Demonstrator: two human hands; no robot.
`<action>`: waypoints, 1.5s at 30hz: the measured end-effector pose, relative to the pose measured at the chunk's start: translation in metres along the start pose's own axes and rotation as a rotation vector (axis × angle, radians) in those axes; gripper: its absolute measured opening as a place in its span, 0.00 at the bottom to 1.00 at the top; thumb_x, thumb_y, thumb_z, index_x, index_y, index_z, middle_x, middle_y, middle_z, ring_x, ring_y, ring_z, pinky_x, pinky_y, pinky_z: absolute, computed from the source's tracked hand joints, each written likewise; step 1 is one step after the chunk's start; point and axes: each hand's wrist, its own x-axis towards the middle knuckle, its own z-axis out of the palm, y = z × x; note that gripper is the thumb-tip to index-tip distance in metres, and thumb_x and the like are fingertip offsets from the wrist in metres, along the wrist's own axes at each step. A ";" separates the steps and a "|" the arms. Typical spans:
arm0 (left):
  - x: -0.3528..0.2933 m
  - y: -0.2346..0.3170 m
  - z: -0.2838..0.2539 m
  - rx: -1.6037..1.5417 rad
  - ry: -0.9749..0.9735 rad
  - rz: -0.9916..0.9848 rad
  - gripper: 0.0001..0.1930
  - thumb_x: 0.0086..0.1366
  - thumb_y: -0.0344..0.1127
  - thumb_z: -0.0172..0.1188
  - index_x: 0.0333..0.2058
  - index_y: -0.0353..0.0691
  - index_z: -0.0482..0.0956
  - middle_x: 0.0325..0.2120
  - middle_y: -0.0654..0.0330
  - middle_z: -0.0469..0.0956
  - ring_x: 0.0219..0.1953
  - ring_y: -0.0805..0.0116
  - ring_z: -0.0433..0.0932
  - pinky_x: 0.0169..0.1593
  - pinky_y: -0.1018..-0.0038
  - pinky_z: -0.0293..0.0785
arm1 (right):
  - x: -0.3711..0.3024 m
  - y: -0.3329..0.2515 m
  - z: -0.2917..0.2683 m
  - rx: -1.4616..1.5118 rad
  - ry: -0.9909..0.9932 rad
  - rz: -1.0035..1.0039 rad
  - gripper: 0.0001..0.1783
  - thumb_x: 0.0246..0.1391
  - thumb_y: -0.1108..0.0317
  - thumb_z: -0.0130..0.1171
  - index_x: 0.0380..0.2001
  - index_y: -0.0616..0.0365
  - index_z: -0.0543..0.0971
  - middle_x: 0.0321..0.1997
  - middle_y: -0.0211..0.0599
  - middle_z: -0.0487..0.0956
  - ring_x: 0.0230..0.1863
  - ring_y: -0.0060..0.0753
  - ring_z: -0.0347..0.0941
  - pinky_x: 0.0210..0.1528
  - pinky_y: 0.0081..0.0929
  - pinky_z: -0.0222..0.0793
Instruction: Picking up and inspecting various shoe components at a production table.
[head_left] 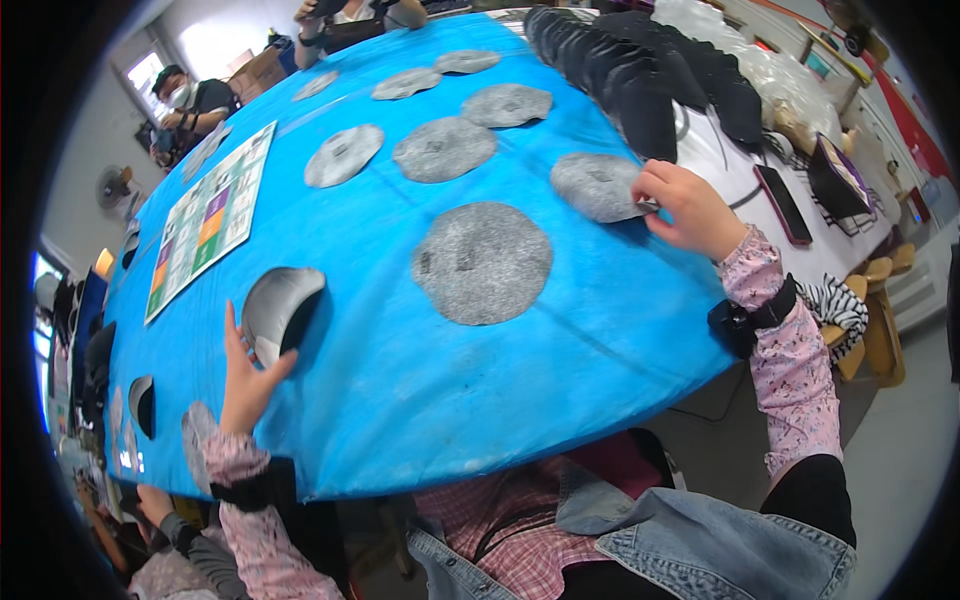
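blue table (400,380): right hand (690,210) pinching flat grey disc (595,185), left hand (245,375) open beside folded disc (280,310)

Left hand (245,375) lies open, fingers spread; right hand (688,208) curled, fingers pinched

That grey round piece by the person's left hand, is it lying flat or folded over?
Folded over. The grey felt disc curls up off the blue table cover, showing a dark inside, at the left hand.
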 end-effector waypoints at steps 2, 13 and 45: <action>-0.024 0.020 0.000 -0.048 -0.106 -0.047 0.57 0.46 0.39 0.70 0.65 0.43 0.35 0.62 0.41 0.46 0.62 0.51 0.53 0.62 0.62 0.51 | 0.005 -0.011 -0.004 -0.001 0.015 -0.049 0.12 0.37 0.77 0.56 0.29 0.56 0.69 0.31 0.37 0.69 0.37 0.43 0.67 0.37 0.33 0.66; -0.055 0.046 0.021 0.031 0.069 0.005 0.45 0.57 0.43 0.62 0.64 0.37 0.42 0.61 0.48 0.49 0.62 0.57 0.54 0.63 0.63 0.49 | 0.022 -0.106 -0.061 0.740 0.256 -0.009 0.11 0.53 0.74 0.55 0.41 0.58 0.70 0.34 0.24 0.72 0.37 0.14 0.66 0.41 0.15 0.64; -0.162 0.127 0.066 -0.848 0.093 0.346 0.46 0.51 0.16 0.59 0.64 0.37 0.41 0.50 0.53 0.68 0.50 0.66 0.72 0.53 0.73 0.68 | 0.043 -0.253 -0.019 0.939 0.140 -0.054 0.26 0.40 0.66 0.70 0.44 0.60 0.73 0.45 0.37 0.73 0.48 0.30 0.69 0.53 0.26 0.62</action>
